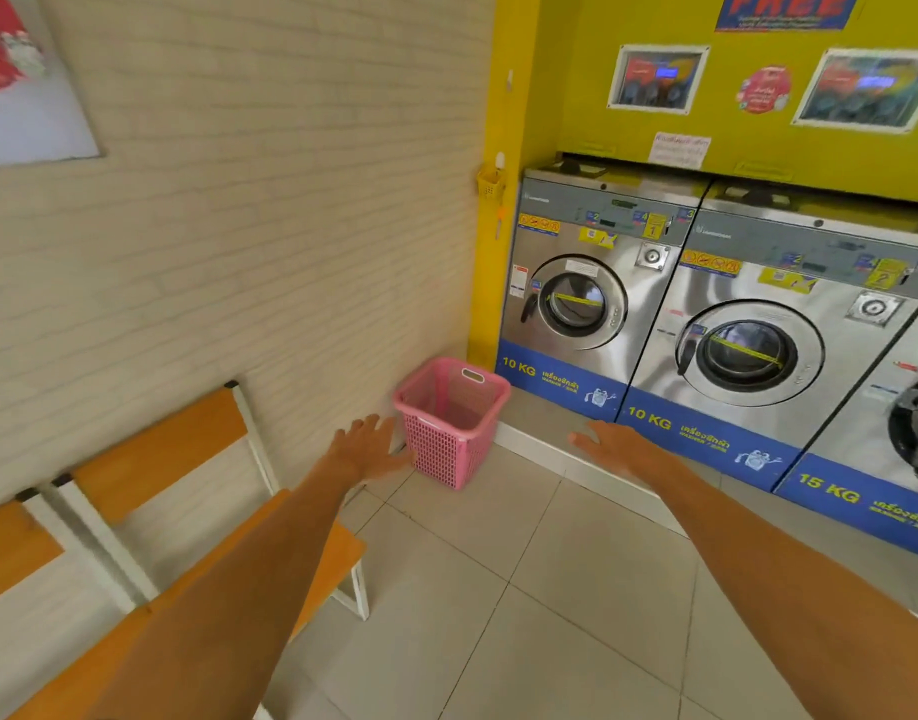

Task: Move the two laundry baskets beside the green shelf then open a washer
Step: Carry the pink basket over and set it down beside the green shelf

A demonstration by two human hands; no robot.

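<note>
A pink laundry basket [449, 420] stands on the tiled floor in the corner, between the brick wall and the leftmost washer [581, 304]. It looks like two baskets nested, though I cannot tell for sure. My left hand [366, 446] is stretched out with fingers apart, just left of the basket and close to its side. My right hand [610, 444] is also spread and empty, a short way right of the basket, in front of the washers' raised step. The doors of this washer and the second washer [748, 350] are closed. No green shelf is in view.
Orange-and-white chairs [187, 485] line the wall at my left, under my left arm. A third machine [914, 423] shows at the right edge. A white step [545, 452] runs along the washers' base. A small yellow holder [490, 181] hangs on the yellow wall.
</note>
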